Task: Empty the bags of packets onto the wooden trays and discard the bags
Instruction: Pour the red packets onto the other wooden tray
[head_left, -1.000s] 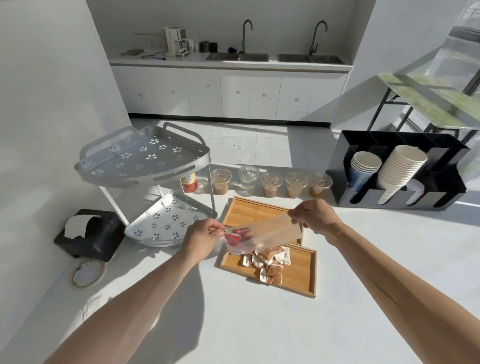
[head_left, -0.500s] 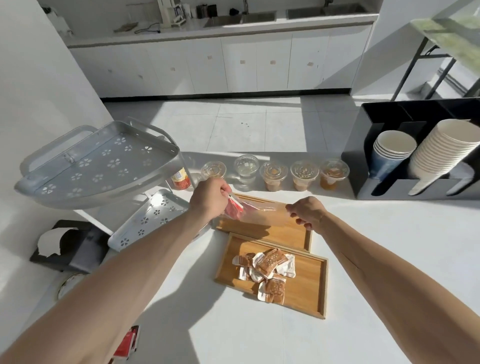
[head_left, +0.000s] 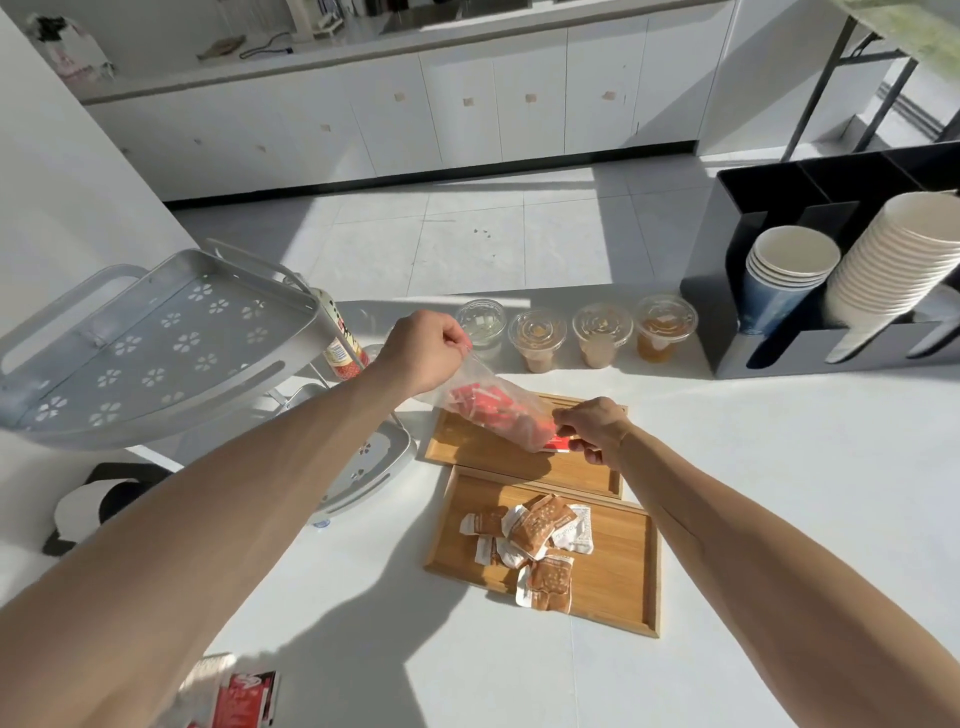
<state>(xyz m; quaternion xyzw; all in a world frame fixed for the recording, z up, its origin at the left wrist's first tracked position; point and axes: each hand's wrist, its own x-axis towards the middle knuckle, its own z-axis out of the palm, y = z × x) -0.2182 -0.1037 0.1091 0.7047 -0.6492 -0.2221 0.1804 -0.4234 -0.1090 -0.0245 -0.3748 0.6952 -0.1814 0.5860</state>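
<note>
A clear plastic bag (head_left: 493, 410) of red packets hangs tilted over the far wooden tray (head_left: 519, 462). My left hand (head_left: 423, 353) pinches the bag's raised end. My right hand (head_left: 592, 426) grips its low end just above the tray, where a red packet (head_left: 561, 444) pokes out. The near wooden tray (head_left: 613, 577) holds a pile of brown and white packets (head_left: 535, 540). Another bag with red packets (head_left: 234, 696) lies at the table's front edge by my left arm.
A two-tier metal rack (head_left: 156, 343) stands at the left with a bottle (head_left: 343, 343) behind it. Several lidded plastic cups (head_left: 602, 332) line the table's far edge. A black holder with stacked paper cups (head_left: 841, 291) sits at the right. A black tissue box (head_left: 104, 499) sits below the rack.
My left hand has lifted the bag's end higher, so the bag now tilts down toward my right hand. The red packets have slid to the low end over the far tray.
</note>
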